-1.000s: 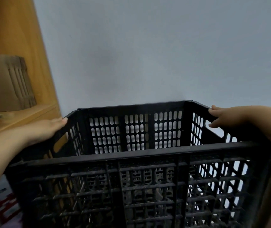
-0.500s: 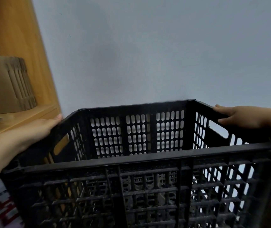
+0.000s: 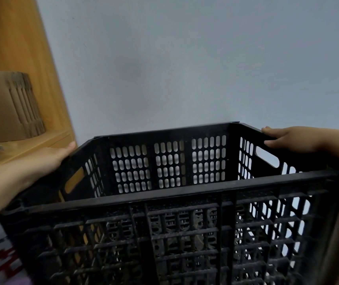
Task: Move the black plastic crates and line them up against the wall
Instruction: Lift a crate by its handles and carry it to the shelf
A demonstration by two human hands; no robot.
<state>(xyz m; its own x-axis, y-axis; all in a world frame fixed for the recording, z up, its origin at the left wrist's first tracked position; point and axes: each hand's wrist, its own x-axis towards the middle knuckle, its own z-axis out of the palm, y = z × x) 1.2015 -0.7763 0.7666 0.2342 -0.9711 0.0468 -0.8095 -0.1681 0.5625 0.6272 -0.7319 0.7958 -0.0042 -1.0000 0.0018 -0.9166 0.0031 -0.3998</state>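
Crate: the black plastic crate (image 3: 174, 199) is up in front of the chest, open top facing the camera, with its far side close to the grey wall (image 3: 185, 68). Whether they touch, I can't tell.
Left hand: the left hand (image 3: 41, 163) was draped on the left rim a second ago. Now it has slid to the outside of that side wall and lies flat, fingers straight and pointing forward, pressing rather than gripping.
Right hand: the right hand (image 3: 294, 139) holds on at the right rim's far end, above the handle slot, thumb inside and fingers over the top edge. It has barely shifted.
Surroundings: a wooden shelf (image 3: 47, 140) with a cardboard box (image 3: 0, 108) sits just left of the crate.
Change: small adjustments only. The crate has edged a touch lower in view and is squaring up to the wall.
Meaning: looks like the final approach for this crate. Setting it down flush is the next call, and that shelf leaves little room on the left.
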